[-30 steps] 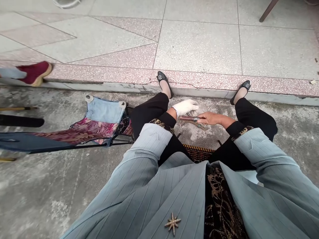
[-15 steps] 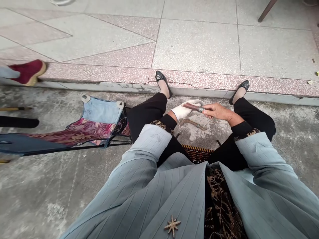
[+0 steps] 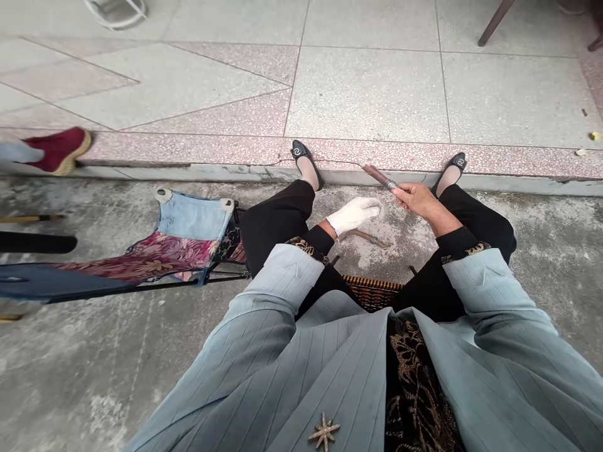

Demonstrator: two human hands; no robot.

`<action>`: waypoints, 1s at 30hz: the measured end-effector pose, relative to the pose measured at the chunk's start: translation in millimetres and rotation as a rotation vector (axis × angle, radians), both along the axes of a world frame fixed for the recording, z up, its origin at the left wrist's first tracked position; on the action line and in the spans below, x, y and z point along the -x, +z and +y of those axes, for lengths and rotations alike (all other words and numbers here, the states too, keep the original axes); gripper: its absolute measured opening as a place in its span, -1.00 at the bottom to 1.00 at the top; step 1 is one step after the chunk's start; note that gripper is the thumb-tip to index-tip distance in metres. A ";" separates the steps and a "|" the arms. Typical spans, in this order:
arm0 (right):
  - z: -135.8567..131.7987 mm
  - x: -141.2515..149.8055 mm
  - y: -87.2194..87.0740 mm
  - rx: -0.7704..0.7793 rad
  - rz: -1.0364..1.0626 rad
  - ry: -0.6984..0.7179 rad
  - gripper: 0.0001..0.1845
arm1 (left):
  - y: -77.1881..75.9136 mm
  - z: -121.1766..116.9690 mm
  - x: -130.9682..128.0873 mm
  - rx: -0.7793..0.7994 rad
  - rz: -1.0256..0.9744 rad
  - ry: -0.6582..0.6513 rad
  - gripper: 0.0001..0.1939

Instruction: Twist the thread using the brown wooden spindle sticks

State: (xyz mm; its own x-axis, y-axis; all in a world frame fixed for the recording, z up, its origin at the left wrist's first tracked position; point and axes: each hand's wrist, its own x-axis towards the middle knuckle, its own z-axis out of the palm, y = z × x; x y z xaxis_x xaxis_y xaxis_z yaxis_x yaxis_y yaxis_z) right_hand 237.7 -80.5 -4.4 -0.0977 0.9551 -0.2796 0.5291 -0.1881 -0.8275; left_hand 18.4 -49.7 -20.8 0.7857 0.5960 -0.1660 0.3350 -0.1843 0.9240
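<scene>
My right hand (image 3: 417, 199), bare, is closed on the near end of a brown stick-like tool (image 3: 377, 176) with a silvery band, perhaps wound wire, beside my fingers. Its far end points up and left above the floor, near the step edge. A white knitted glove covers my left hand (image 3: 355, 213), which is apart from the tool. The gloved fingers reach right, loosely bent, with nothing visible in them. Just below that hand a bent brown stick (image 3: 370, 237) with a band near one end lies on the concrete, partly hidden by the glove.
A raised tiled step (image 3: 367, 94) crosses in front, with my black shoes (image 3: 304, 160) on its edge. Left of me stands a low folding chair (image 3: 160, 251) with patterned fabric. Another person's red shoe (image 3: 61, 150) rests on the step. A woven seat (image 3: 372, 292) shows beneath me.
The tool has come out of my gloved left hand. My right hand has raised it away, up and slightly right, while the left hand has dropped a little.
</scene>
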 end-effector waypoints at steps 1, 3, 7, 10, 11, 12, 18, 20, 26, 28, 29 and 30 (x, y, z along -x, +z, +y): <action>0.5 0.3 -0.2 -0.004 -0.041 0.002 -0.53 | 2.5 0.1 0.4 -0.028 0.023 -0.024 -0.70; 1.5 1.7 0.3 -0.004 -0.178 0.019 -0.55 | 6.3 -0.8 0.8 -0.067 0.049 -0.072 -0.71; 4.1 5.9 1.3 -0.027 -0.508 0.097 -0.63 | 7.1 -3.2 0.8 -0.153 0.075 -0.080 -0.68; 4.6 8.9 -0.1 0.046 -0.689 0.253 -0.67 | 3.0 -0.7 3.2 -0.189 0.125 -0.069 -0.67; 4.1 10.0 -0.6 0.092 -0.718 0.329 -0.69 | 1.2 1.3 4.6 -0.178 0.131 -0.074 -0.68; 3.3 11.1 -1.0 0.144 -0.719 0.416 -0.69 | -0.9 3.7 6.1 -0.161 0.131 -0.082 -0.70; -2.3 13.7 -1.2 0.406 -0.446 0.807 -0.70 | -17.2 16.8 8.8 -0.062 0.082 -0.021 -0.82; -2.8 12.1 -0.5 0.440 -0.364 0.854 -0.68 | -21.2 19.6 7.7 -0.036 0.059 0.004 -0.80; -0.9 -1.7 9.2 0.339 0.014 0.745 -0.58 | -22.7 23.8 9.8 0.020 -0.010 0.042 -0.72; 0.2 -6.6 11.6 0.276 0.163 0.538 -0.55 | -20.4 21.3 10.0 0.056 -0.029 0.046 -0.64; 0.7 -8.4 11.9 0.250 0.232 0.420 -0.53 | -18.5 19.1 9.5 0.093 -0.044 0.040 -0.60; 1.3 -9.7 11.8 0.228 0.300 0.302 -0.52 | -16.1 16.6 8.6 0.139 -0.065 0.028 -0.57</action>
State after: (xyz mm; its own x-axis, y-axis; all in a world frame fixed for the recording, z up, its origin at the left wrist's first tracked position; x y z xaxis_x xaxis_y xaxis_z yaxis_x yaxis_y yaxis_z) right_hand 247.4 -79.2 7.4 -0.4692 0.7893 -0.3960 0.3326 -0.2575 -0.9072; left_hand 9.8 -33.1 -36.9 0.7809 0.5924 -0.1981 0.2773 -0.0446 0.9597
